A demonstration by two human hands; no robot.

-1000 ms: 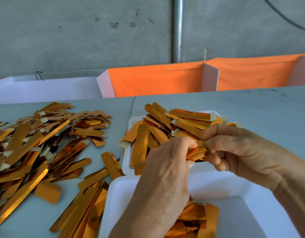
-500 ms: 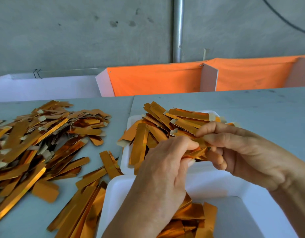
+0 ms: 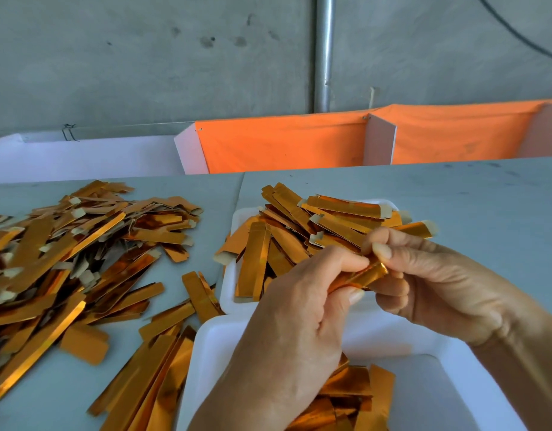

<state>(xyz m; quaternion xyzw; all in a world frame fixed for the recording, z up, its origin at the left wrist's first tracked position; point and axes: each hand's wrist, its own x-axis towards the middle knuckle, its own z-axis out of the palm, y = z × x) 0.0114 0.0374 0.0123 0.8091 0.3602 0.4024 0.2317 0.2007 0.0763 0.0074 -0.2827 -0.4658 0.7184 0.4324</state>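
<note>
My left hand (image 3: 299, 325) and my right hand (image 3: 436, 275) meet over two white trays, and both pinch one shiny gold card strip (image 3: 361, 276) between thumb and fingers. The strip slants up to the right and looks partly folded. Behind the hands, the far white tray (image 3: 229, 284) carries a heap of flat gold strips (image 3: 299, 231) with pale tabs. In the near white tray (image 3: 206, 353), under my left wrist, lie several folded gold pieces (image 3: 352, 396).
A big loose pile of gold strips (image 3: 66, 259) covers the grey table's left side, with more strips (image 3: 150, 377) beside the near tray. Orange-lined white bins (image 3: 284, 144) stand along the back edge, before a concrete wall with a metal pipe (image 3: 323, 51).
The strip between my hands has been worked: its right end turned upward and my right thumb and fingers shifted along it. Both hands stayed over the trays.
</note>
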